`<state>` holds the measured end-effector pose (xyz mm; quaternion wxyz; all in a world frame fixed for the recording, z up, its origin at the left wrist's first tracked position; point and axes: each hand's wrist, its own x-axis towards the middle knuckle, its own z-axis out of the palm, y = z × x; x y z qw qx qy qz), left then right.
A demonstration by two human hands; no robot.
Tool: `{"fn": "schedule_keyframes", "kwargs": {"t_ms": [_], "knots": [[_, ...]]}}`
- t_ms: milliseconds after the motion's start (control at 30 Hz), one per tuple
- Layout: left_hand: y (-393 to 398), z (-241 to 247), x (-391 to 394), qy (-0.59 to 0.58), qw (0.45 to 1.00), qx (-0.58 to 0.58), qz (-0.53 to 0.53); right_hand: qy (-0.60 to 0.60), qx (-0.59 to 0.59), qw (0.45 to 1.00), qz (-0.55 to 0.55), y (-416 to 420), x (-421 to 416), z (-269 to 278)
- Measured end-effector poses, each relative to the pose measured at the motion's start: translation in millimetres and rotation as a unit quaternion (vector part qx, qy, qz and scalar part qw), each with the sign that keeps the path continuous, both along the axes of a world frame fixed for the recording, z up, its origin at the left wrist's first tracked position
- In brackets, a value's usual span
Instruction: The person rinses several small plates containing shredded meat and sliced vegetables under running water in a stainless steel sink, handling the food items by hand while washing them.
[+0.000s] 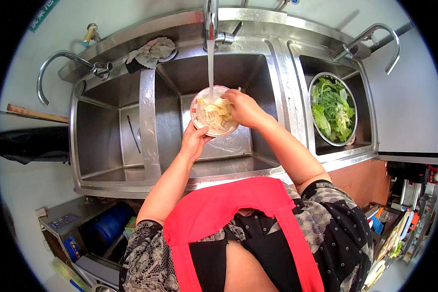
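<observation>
My left hand point(195, 140) grips the near left rim of a white bowl point(199, 126) with a red patterned edge, thumb on top. Pale yellow, leafy-looking food pieces point(219, 114) lie wet in the bowl. My right hand point(244, 109) reaches in over the bowl's right side, its fingers curled against the pieces; its thumb and grip are hidden. A stream of water point(211, 69) falls from the middle faucet point(211, 22) into the bowl, which is held above the middle sink basin point(226, 146).
In the right basin point(367, 124) sits a metal bowl point(311, 120) of leafy greens point(334, 109). A thin dark stick point(134, 134) lies in the left basin point(98, 146). A grey rag point(153, 51) rests on the back ledge. Curved faucets point(67, 54) point(377, 27) flank the sink.
</observation>
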<state>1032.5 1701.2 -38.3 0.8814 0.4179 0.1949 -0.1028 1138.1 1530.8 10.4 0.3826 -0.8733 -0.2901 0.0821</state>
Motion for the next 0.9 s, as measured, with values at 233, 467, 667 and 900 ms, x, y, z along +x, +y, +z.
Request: {"fn": "schedule_keyframes", "kwargs": {"t_ms": [233, 467, 667, 900], "knots": [[-5, 6, 3, -0.01, 1.0, 0.01, 0.001, -0.111, -0.018, 0.991, 0.072, 14, -16, -3], [1, 1, 2, -0.004, 1.0, 0.011, -0.003, -0.128, -0.077, 0.987, 0.055, 7, 1, 14], [-1, 4, 5, 0.0, 1.0, 0.02, 0.0, -0.108, 0.041, 0.978, -0.173, -8, 89, 0], [4, 8, 0, 0.001, 1.0, 0.006, 0.003, 0.138, 0.241, 0.953, -0.12, 15, 198, 4]]}}
